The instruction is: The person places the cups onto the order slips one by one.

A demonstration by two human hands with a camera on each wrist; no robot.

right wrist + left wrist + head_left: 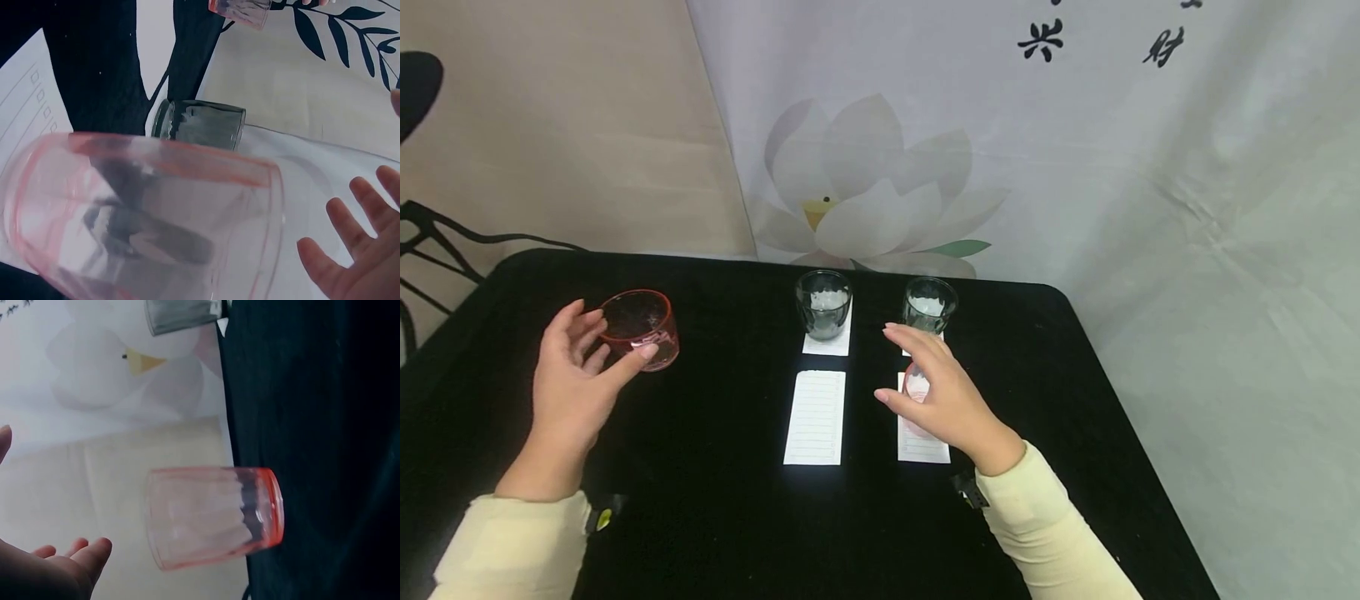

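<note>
At the table's left, a pink-tinted clear glass (658, 337) stands upright on the black cloth. My left hand (571, 387) is beside its rim, thumb and fingers spread; the left wrist view shows fingers (94, 556) apart from the glass (209, 515). A second pink glass (916, 385) stands on the front right paper slip (925, 450), partly hidden behind my right hand (951, 408). That hand hovers above it, thumb and fingers apart. In the right wrist view, a gap separates the fingers (347, 228) from the glass (156, 212).
Two grey-green glasses (824, 312) (929, 307) stand at the back on white slips. A lined paper slip (815, 417) lies at front centre. Behind the black table (715, 467) hangs a pale curtain (1075, 183) with a lotus print; a black metal frame (437, 229) is at left.
</note>
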